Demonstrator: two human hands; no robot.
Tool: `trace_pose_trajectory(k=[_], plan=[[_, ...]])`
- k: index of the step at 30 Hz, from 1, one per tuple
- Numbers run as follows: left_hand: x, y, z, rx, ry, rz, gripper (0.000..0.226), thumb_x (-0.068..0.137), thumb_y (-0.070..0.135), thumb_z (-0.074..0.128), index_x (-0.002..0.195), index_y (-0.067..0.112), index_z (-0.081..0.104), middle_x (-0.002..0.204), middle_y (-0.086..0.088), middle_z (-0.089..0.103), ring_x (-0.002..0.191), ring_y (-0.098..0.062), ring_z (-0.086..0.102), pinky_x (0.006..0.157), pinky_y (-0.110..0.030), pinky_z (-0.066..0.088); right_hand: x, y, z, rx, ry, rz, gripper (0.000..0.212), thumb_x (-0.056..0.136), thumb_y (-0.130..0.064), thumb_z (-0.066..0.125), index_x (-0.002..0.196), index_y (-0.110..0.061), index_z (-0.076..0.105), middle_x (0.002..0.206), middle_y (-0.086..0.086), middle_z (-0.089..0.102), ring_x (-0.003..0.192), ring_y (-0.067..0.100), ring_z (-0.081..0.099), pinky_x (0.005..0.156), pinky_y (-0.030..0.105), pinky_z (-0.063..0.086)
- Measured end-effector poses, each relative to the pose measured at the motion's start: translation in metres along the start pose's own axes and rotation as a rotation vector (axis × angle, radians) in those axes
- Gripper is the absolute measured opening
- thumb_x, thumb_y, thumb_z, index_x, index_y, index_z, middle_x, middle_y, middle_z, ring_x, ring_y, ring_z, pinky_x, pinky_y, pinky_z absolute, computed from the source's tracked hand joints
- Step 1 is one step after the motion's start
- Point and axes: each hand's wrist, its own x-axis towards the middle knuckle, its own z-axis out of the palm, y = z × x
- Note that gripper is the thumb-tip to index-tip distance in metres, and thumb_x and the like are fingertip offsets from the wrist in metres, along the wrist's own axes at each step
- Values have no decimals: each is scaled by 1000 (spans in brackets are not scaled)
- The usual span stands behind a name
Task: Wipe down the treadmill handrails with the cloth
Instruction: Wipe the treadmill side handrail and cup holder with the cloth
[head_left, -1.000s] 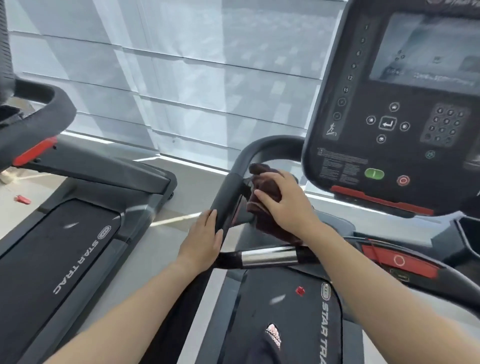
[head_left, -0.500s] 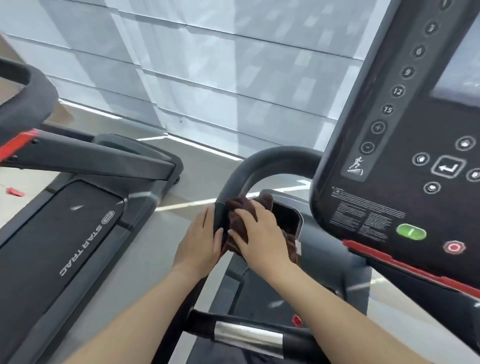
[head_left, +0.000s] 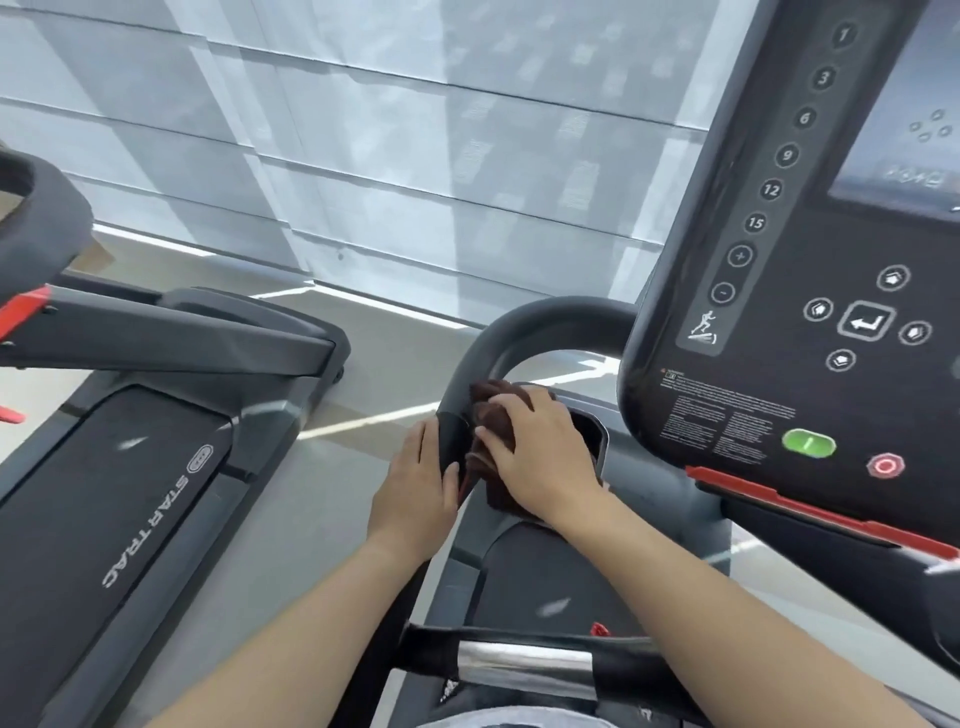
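Observation:
A black curved handrail (head_left: 498, 338) rises left of the treadmill console (head_left: 810, 291). My right hand (head_left: 540, 457) presses a bunched dark brown cloth (head_left: 493, 415) against the rail's inner side, just below the bend. My left hand (head_left: 415, 483) wraps the same rail from the outer side, thumb over the top, touching the cloth's edge. Most of the cloth is hidden under my right hand.
A crossbar with a chrome pulse grip (head_left: 524, 660) runs across near my body. A cup holder (head_left: 589, 436) sits right of my right hand. A second Star Trac treadmill (head_left: 145, 493) stands on the left, a floor gap (head_left: 332, 478) between them. A blinded window (head_left: 415, 156) lies ahead.
The view has shifted forward and down along the rail. My right hand with the cloth has moved from the rail's lower inner side up toward the bend; my left hand keeps its grip.

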Motion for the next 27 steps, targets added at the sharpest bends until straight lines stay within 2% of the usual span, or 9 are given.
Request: trace_pose_trajectory(k=[3, 6, 9, 14, 18, 20, 22, 24, 27], plan=[[3, 1, -3, 73, -31, 19, 62, 95, 27, 36, 146, 7, 8, 156, -7, 7, 139, -24, 22, 104, -32, 35, 12, -2, -15, -86, 148, 39, 37, 93, -38, 48, 126, -21, 49, 137, 8, 40, 123, 30, 37, 94, 48, 42], [19, 5, -4, 86, -32, 106, 60, 94, 25, 37, 145, 8, 11, 156, -8, 6, 141, -25, 18, 108, -36, 31, 20, 13, -11, -257, 46, 104, 39, 93, -38, 47, 128, -21, 45, 139, 10, 37, 126, 33, 33, 95, 49, 39], [33, 5, 3, 100, -60, 138, 60, 95, 27, 36, 146, 8, 10, 156, -9, 9, 142, -24, 13, 114, -35, 21, 4, 30, -6, -340, -52, 83, 43, 92, -39, 49, 131, -23, 42, 142, 11, 33, 124, 35, 33, 95, 48, 39], [38, 2, 6, 76, -68, 146, 58, 95, 25, 35, 146, 11, 10, 156, -6, 11, 142, -23, 11, 115, -33, 15, -31, 49, -7, -273, 8, 99, 44, 91, -38, 53, 131, -23, 47, 144, 10, 36, 126, 33, 36, 95, 47, 42], [38, 4, 5, 64, -58, 140, 58, 94, 25, 36, 146, 13, 11, 156, -4, 11, 141, -22, 13, 113, -35, 21, -16, 45, 1, -280, 66, 121, 42, 85, -34, 62, 124, -21, 53, 138, 12, 44, 121, 38, 41, 88, 52, 44], [37, 4, 5, 53, -61, 123, 58, 94, 25, 36, 146, 14, 12, 156, -2, 11, 141, -22, 14, 112, -36, 24, -11, 40, 2, -280, 59, 128, 42, 86, -34, 61, 126, -22, 52, 141, 11, 41, 123, 38, 39, 91, 53, 43], [37, 4, 5, 49, -58, 118, 58, 94, 25, 37, 146, 14, 13, 156, -2, 12, 140, -22, 14, 112, -35, 25, -15, 40, -3, -255, 3, 131, 42, 90, -38, 55, 129, -25, 48, 143, 6, 37, 125, 33, 35, 95, 48, 42], [36, 4, 4, 51, -53, 121, 58, 94, 24, 37, 146, 14, 14, 155, -3, 13, 140, -22, 15, 111, -36, 26, -30, 43, -18, -147, -13, 144, 41, 91, -41, 52, 129, -27, 48, 139, 0, 39, 119, 27, 39, 94, 41, 43], [37, 5, 3, 52, -46, 130, 58, 94, 23, 37, 146, 12, 14, 156, -4, 13, 141, -23, 14, 112, -36, 25, -53, 48, -40, -11, 71, 129, 40, 90, -41, 55, 128, -28, 51, 135, -5, 42, 116, 21, 43, 95, 30, 37]])
